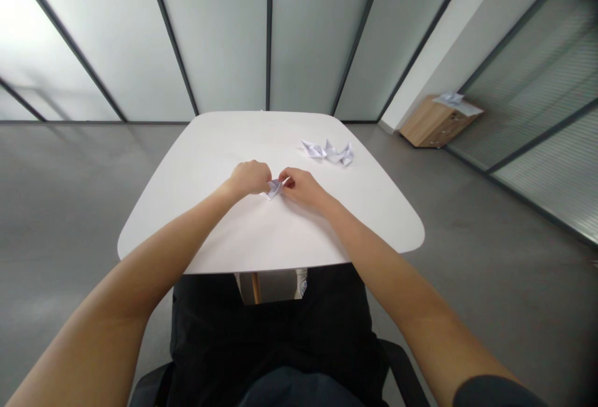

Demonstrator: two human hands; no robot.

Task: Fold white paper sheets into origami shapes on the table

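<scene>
- the left hand (250,177) is curled nearly shut, and its fingertips are pinching the left side of a small folded white paper (275,189).
- the right hand (301,186) is closing in a tight pinch on the right end of the same paper, and its fingers (287,181) are partly hiding the folds.
- the paper is sitting between the two hands, low over the middle of the table (210,145). i cannot tell whether it is touching the top.
- three folded paper boats (327,151) are lying in a touching row on the table, farther off beyond the right hand.
- a wooden cabinet (432,125) is standing on the gray floor (60,220) off to the right, with a piece of white paper (455,103) lying on top.
- frosted glass panels (219,33) in dark frames are rising behind the table.
- the person is sitting close to the table edge, dark clothes (280,338) showing below it, with a black chair arm (402,369) at the right.
</scene>
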